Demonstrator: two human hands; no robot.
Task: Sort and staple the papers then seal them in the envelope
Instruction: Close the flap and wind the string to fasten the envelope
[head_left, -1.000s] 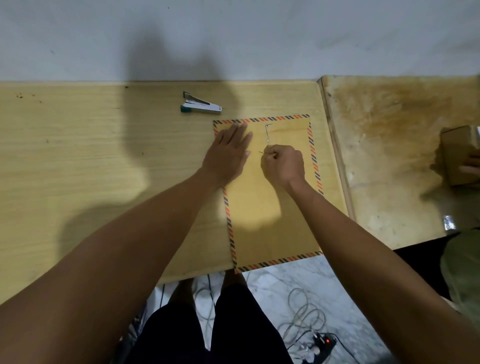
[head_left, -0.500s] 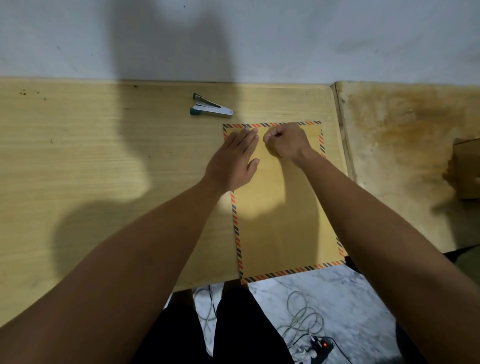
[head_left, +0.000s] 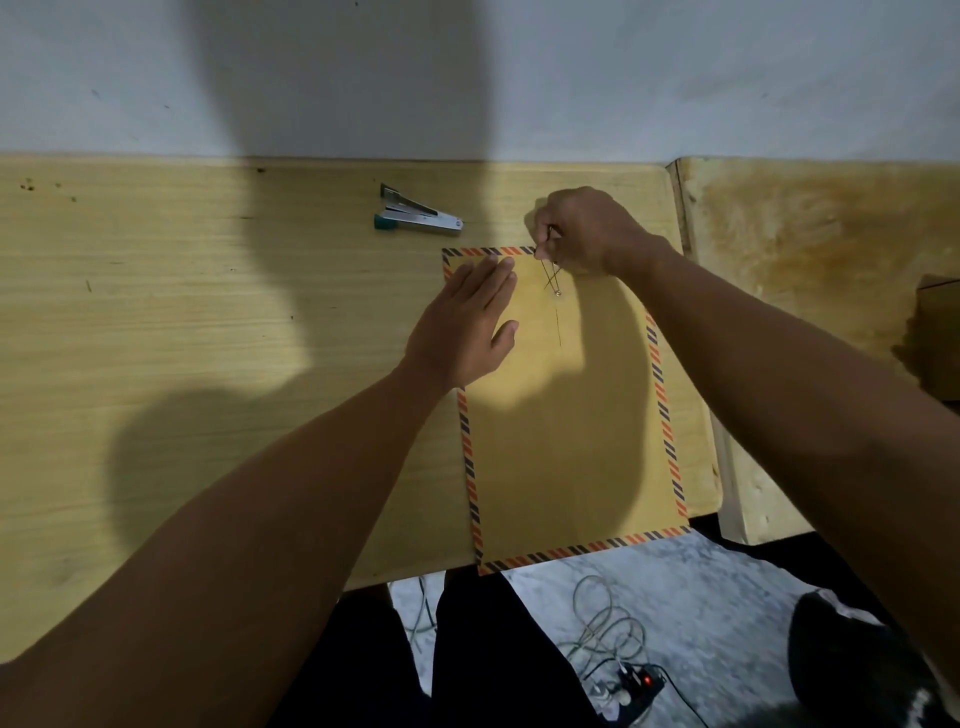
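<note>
1. The big brown envelope (head_left: 566, 415), the kind with the orange and dark striped border, lies flat on the light wooden desk (head_left: 208, 364). It sits at the right end of the desktop, long way running toward the person, and its near edge hangs a bit past the desk's front edge.
2. The left hand (head_left: 465, 327) is laid flat, palm down, on the envelope's upper left part. Fingers are straight and together, pointing at the top border, thumb out to the side. It holds nothing, it just presses the envelope down.
3. The right hand (head_left: 587, 231) is up at the envelope's top edge, curled into a loose fist. Its fingertips pinch the thin closure string (head_left: 551, 273).
4. The string runs as two thin lines from those fingertips down to a small round button (head_left: 557, 293) on the envelope's face, just below the top border. A fine line carries on down the middle of the envelope from there; can't tell if it's more string or a seam.
5. No loose papers are showing, so I can't tell whether they're inside.
6. The stapler (head_left: 415, 215), silver with a teal end, lies on the desk beyond the envelope's top left corner, not touching it, near the wall.
7. Right of the envelope, a second, stained wooden surface (head_left: 810, 249) butts up against the desk.
8. Below the envelope's near edge you see marble-look floor with a tangle of cable (head_left: 605, 618) and a power strip (head_left: 631, 686) with a red light.
</note>
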